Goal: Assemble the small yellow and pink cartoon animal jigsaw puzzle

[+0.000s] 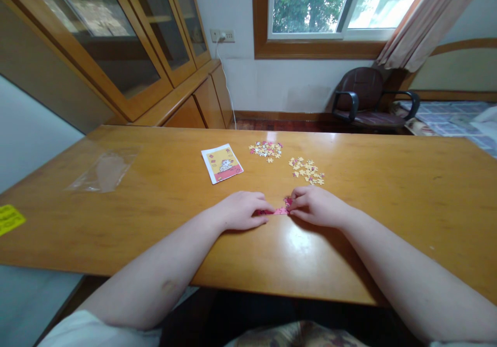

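Note:
A narrow strip of joined pink jigsaw puzzle pieces point(280, 211) lies on the table between my hands. My left hand point(245, 210) holds the strip's left end, its fingers over the top and its thumb along the near side. At the right end, my right hand point(316, 205) has its fingers closed on a dark pink puzzle piece point(288, 202); the fingertips partly hide it. Just beyond my right hand lies a loose group of yellow puzzle pieces point(306, 170). Farther back is a pile of mixed white, pink and yellow pieces point(267, 149).
A picture card point(222, 163) with a yellow and pink cartoon lies beyond my left hand. A clear plastic bag point(104, 172) is on the wooden table point(155, 207) at left, with a yellow label point(11, 219) near the left edge. A chair point(361, 98) stands behind the table.

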`<state>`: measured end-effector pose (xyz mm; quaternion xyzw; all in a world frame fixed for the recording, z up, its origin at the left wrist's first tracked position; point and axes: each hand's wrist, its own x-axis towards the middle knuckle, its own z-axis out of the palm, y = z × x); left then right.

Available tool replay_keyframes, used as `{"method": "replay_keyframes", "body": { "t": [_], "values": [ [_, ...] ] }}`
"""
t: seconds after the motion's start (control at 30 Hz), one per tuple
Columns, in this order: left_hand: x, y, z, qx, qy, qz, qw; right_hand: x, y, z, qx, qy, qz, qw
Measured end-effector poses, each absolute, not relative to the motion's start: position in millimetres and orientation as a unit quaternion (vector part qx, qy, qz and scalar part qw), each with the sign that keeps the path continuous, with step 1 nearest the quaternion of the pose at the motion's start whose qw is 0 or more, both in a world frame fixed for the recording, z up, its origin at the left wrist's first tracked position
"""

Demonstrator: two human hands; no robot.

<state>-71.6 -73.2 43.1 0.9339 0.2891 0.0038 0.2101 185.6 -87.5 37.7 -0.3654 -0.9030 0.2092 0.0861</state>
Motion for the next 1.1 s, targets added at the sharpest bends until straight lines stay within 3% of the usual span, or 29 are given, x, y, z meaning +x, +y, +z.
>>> {"method": "replay_keyframes", "body": {
  "t": [0.2,0.43,1.1],
  "values": [
    [-72,-72,39,0.933,0.297,0.016,0.203,184,-89,42,-0.362,-0.908,0.195,0.074],
    [-76,-69,41,0.893,0.419,0.05,0.159,186,-89,40,-0.393,-0.897,0.183,0.08],
    [-75,-69,40,0.875,0.451,0.018,0.178,187,-82,28,-0.474,-0.855,0.191,0.088]
  ]
}}
